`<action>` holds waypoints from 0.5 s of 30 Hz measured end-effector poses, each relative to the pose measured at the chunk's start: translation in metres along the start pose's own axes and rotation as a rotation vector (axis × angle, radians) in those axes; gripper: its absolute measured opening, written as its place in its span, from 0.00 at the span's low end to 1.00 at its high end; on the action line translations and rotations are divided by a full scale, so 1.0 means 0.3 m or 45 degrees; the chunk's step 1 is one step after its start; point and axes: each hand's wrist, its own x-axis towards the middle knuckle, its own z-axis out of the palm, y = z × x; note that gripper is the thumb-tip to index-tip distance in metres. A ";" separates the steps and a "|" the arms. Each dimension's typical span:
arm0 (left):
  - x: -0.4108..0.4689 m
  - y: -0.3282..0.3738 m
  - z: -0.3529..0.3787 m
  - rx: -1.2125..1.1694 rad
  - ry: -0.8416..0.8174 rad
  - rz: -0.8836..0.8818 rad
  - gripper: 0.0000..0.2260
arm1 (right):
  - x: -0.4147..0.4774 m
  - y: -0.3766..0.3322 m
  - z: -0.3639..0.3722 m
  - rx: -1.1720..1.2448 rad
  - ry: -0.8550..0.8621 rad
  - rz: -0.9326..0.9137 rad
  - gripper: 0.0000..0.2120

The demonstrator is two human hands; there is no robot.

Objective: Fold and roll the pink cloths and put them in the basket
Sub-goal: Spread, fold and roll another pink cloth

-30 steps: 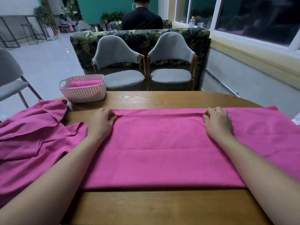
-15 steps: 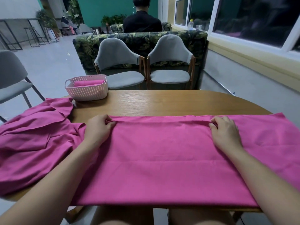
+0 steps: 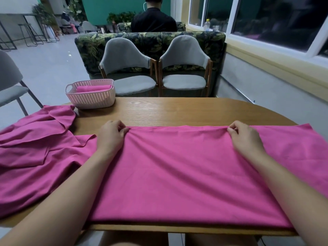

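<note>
Cloth (image 3: 177, 167), pink and smooth-woven, lies spread flat across the wooden tabletop (image 3: 177, 110), its far edge pinched by both hands: left hand (image 3: 111, 137) and right hand (image 3: 245, 139), fingers curled over the hem, forearms stretched forward. Left of this cloth sits a rumpled pink heap (image 3: 35, 157); beyond that, a perforated plastic basket (image 3: 92, 99) holds a rolled pink cloth (image 3: 94, 88).

A flat pink cloth (image 3: 177, 174) lay spread across the wooden table (image 3: 177, 110), reaching its near edge. The left hand (image 3: 111, 137) and right hand (image 3: 246, 139) pinched its far hem into small puckers. A rumpled pink cloth (image 3: 35, 157) lay heaped at its left end. Beyond that stood a pale slotted basket (image 3: 92, 102), upright, holding a rolled pink cloth (image 3: 94, 88) on its side.
</note>
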 end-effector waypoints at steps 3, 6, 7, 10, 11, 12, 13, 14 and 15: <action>-0.002 -0.002 -0.004 0.001 0.007 0.022 0.03 | 0.079 -0.011 -0.022 0.017 0.016 0.128 0.07; 0.000 -0.011 -0.004 0.002 -0.001 0.070 0.01 | 0.096 -0.011 0.015 -0.141 -0.026 0.164 0.09; 0.002 -0.016 -0.005 0.004 -0.003 0.079 0.02 | 0.092 -0.013 0.035 -0.191 -0.017 0.144 0.09; 0.013 -0.028 -0.006 0.023 0.005 0.076 0.03 | 0.076 -0.019 0.066 -0.324 0.027 0.059 0.08; 0.018 -0.031 -0.007 0.036 0.010 0.068 0.03 | 0.076 -0.019 0.069 -0.351 0.037 0.025 0.08; 0.024 -0.034 -0.008 0.051 0.016 0.059 0.03 | 0.076 -0.019 0.069 -0.369 0.053 -0.006 0.08; 0.032 -0.037 -0.008 0.069 0.022 0.056 0.03 | 0.075 -0.015 0.070 -0.376 0.079 -0.035 0.08; 0.040 -0.040 -0.010 0.089 0.025 0.059 0.03 | 0.074 -0.013 0.071 -0.376 0.118 -0.065 0.07; 0.048 -0.042 -0.010 0.109 0.024 0.063 0.03 | 0.072 -0.013 0.071 -0.372 0.153 -0.091 0.07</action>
